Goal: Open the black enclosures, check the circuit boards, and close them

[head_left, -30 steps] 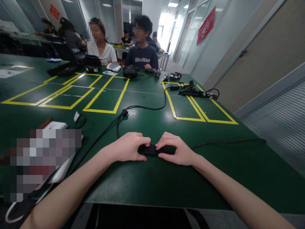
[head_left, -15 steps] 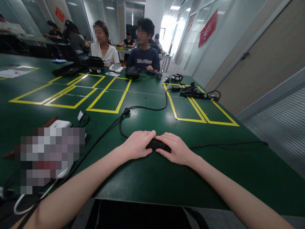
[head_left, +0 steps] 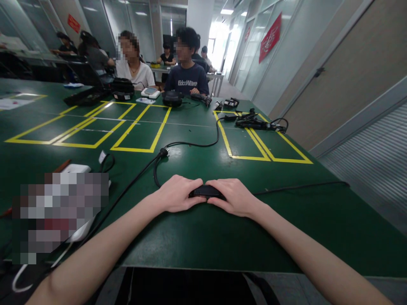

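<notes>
A black power adapter lies low over the near part of the green table, with a cord running off each end. Around its left end my left hand is closed, thumb on the near side. The other end is gripped by my right hand, its fingers over the far side. Much of the adapter is hidden by both hands. One black cord stretches right from my right hand. Beyond my left hand, a black plug rests on the tabletop beside looped cable.
Yellow tape rectangles mark the table. At the far right lies a bundle of black cables and devices. A white item, partly blurred out, is at left. Two people sit across the table near black cases.
My hands have drawn slightly apart along the adapter, so more of its middle shows. The whole view has shifted a little. The adapter stays in both hands.
</notes>
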`<state>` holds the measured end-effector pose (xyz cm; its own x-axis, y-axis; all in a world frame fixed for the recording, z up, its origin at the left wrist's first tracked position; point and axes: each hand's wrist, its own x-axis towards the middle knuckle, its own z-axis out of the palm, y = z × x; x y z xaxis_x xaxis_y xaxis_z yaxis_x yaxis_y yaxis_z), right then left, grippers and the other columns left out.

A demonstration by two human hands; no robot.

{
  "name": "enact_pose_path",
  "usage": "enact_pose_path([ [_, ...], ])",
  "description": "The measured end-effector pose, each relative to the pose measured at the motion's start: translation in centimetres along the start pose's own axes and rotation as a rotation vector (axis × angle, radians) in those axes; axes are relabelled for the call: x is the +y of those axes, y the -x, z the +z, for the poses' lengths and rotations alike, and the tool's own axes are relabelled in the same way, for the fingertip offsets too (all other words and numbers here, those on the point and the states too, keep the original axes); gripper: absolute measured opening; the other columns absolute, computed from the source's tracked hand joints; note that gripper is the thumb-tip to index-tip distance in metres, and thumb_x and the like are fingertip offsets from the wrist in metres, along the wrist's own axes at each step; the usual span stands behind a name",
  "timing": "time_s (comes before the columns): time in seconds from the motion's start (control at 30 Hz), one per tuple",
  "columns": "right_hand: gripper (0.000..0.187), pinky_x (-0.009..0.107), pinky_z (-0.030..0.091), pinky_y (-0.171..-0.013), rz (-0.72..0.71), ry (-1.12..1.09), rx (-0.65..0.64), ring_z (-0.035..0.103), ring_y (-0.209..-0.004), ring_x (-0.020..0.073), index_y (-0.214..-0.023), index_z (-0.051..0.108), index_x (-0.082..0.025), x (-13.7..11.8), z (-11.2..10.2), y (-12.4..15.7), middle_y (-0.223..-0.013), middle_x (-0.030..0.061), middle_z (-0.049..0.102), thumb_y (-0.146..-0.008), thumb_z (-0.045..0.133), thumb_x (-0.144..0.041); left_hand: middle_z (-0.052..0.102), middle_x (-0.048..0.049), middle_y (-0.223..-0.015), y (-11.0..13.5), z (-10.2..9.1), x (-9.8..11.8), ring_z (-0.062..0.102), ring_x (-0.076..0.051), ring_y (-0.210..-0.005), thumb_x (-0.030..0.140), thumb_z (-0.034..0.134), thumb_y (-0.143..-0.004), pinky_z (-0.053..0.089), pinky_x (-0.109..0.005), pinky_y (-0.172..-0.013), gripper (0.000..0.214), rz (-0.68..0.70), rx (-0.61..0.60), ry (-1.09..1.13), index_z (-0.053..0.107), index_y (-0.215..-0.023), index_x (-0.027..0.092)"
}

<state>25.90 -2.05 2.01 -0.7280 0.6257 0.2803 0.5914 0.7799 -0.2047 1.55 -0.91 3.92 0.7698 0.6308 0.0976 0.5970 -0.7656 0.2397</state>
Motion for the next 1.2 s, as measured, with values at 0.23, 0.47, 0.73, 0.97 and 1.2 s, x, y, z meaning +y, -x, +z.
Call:
enact_pose_path([
  [0.23,0.032,0.031,0.047,-0.069,0.001,0.054,-0.011,0.071,-0.076,0.0221,-0.111,0.067,-0.016,-0.26,-0.54,0.06,-0.088,0.0092,0.076,-0.105,0.053,-0.045,0.071,-0.0036,-0.083,-0.18,0.16,-0.21,0.07,-0.022,-0.078,0.052,0.059,-0.101,0.042,-0.029,-0.066,0.033,0.077,0.039,-0.004,0.06,-0.096,0.019],
  [0.47,0.028,0.032,0.05,-0.072,-0.007,-0.004,-0.055,0.074,-0.083,0.0235,-0.121,0.066,-0.017,-0.4,-0.52,0.4,-0.101,0.0098,0.079,-0.101,0.058,-0.035,0.073,-0.0042,-0.087,0.08,0.05,-0.01,0.071,-0.022,-0.08,0.049,0.063,-0.099,0.047,-0.029,-0.069,0.031,0.076,0.024,0.007,0.063,-0.101,0.019],
  [0.73,0.025,0.031,0.048,-0.069,-0.049,-0.028,0.029,0.073,-0.079,0.0223,-0.113,0.068,-0.018,-0.19,-0.37,0.34,-0.093,0.0084,0.077,-0.101,0.058,-0.038,0.076,-0.0072,-0.093,-0.32,0.28,0.17,0.072,-0.024,-0.086,0.036,0.062,-0.1,0.052,-0.033,-0.076,0.021,0.054,0.011,-0.038,0.069,-0.102,0.017],
  [0.97,0.025,0.03,0.048,-0.07,-0.011,0.026,0.048,0.072,-0.079,0.021,-0.115,0.069,-0.019,-0.2,-0.02,0.43,-0.094,0.0081,0.078,-0.1,0.059,-0.037,0.071,-0.0073,-0.087,-0.1,0.27,0.19,0.069,-0.023,-0.081,0.05,0.055,-0.103,0.052,-0.033,-0.076,0.036,0.083,0.054,-0.053,0.067,-0.107,0.016],
  [1.2,0.026,0.033,0.048,-0.07,-0.042,0.046,0.097,0.069,-0.078,0.0229,-0.112,0.069,-0.017,-0.18,0.04,0.32,-0.091,0.0109,0.076,-0.102,0.057,-0.037,0.072,-0.0082,-0.094,-0.04,0.09,0.24,0.07,-0.024,-0.086,0.05,0.057,-0.102,0.053,-0.032,-0.078,0.037,0.056,0.086,-0.039,0.068,-0.115,0.017],
])
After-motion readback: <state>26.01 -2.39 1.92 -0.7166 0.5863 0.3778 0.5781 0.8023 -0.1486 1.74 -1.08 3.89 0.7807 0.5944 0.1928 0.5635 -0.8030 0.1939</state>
